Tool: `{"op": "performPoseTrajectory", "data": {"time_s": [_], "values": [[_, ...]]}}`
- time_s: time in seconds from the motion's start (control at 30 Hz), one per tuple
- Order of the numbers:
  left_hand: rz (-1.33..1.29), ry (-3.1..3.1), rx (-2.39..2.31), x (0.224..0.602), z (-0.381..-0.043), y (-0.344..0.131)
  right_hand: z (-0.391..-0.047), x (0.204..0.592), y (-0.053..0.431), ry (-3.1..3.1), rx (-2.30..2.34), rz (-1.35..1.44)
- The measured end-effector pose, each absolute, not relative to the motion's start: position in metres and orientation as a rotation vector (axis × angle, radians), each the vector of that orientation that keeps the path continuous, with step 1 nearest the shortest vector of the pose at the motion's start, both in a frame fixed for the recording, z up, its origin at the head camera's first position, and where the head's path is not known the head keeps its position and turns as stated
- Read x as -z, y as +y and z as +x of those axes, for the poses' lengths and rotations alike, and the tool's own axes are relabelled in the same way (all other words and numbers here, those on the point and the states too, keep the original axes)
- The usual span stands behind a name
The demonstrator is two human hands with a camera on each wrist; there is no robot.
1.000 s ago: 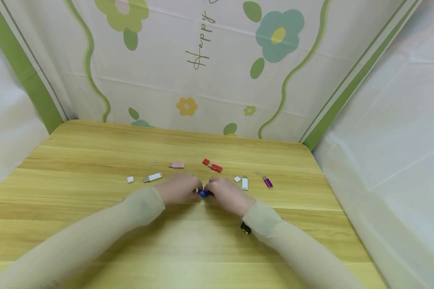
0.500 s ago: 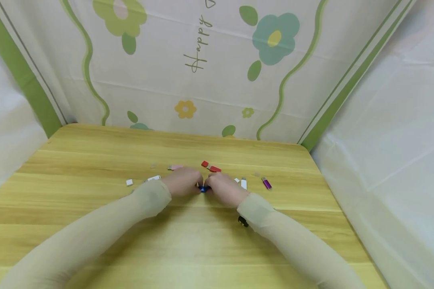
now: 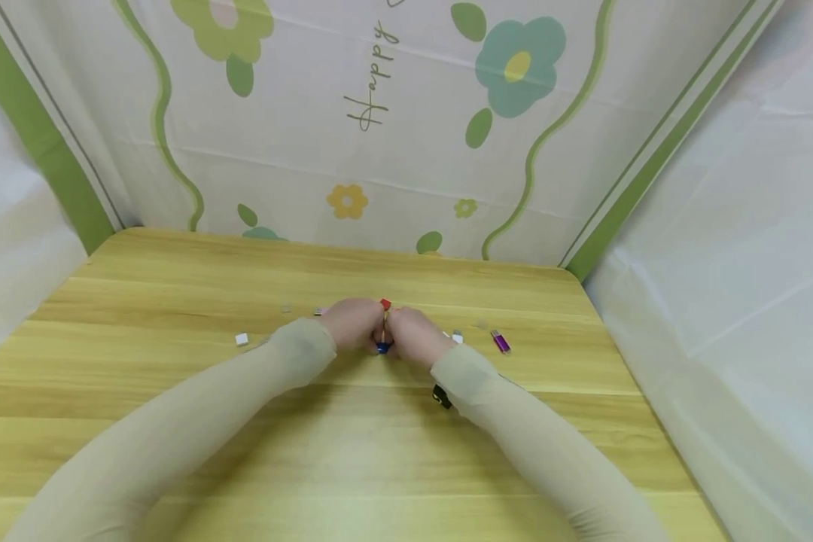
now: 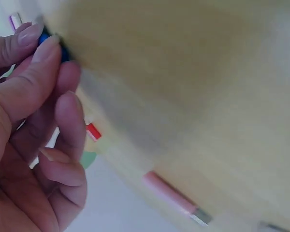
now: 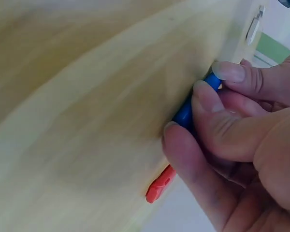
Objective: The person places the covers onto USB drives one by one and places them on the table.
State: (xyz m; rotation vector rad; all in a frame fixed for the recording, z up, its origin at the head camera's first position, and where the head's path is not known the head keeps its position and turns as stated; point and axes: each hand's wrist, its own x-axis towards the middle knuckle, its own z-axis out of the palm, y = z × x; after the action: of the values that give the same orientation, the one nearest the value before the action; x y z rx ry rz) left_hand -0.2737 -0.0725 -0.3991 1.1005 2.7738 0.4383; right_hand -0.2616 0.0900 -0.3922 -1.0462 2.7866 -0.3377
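Note:
Both hands meet over the middle of the table, on a small blue USB stick point(image 5: 184, 116). With thumb and fingertips, my left hand point(image 3: 354, 322) pinches one end of it. My right hand point(image 3: 416, 335) pinches the other end the same way. Fingers cover most of the stick, so whether its cap and body are joined cannot be told. Just beyond the hands lies a red USB stick point(image 5: 159, 184); its red cap point(image 3: 385, 304) shows between them in the head view. A pink USB stick point(image 4: 169, 192) lies near the left hand, partly hidden from the head camera.
To the right lie a purple USB stick point(image 3: 500, 342) and a partly covered white USB stick point(image 3: 457, 338). A white cap point(image 3: 242, 339) and a small clear cap point(image 3: 286, 308) are at left. A patterned curtain point(image 3: 298, 150) stands behind the wooden table point(image 3: 352, 467).
Both hands have moved slightly away from the body and closer together, still holding the blue USB stick. They now cover more of the red, pink and white sticks.

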Motion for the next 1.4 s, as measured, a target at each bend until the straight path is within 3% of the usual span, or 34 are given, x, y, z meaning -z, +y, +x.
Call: {"op": "performPoseTrajectory", "data": {"time_s": [0.57, 0.93, 1.4], "values": [[0.987, 2.805, -0.425, 0.385, -0.271, -0.064, -0.262, 0.375, 0.084, 2.734, 0.423, -0.84], [1.144, 2.775, -0.45, 0.392, -0.268, -0.066, -0.271, 0.385, 0.089, 2.677, 0.525, -0.788], [0.988, 2.884, -0.21, 0.39, -0.262, -0.049, -0.272, 0.389, 0.086, 2.675, 0.574, -0.646]]}}
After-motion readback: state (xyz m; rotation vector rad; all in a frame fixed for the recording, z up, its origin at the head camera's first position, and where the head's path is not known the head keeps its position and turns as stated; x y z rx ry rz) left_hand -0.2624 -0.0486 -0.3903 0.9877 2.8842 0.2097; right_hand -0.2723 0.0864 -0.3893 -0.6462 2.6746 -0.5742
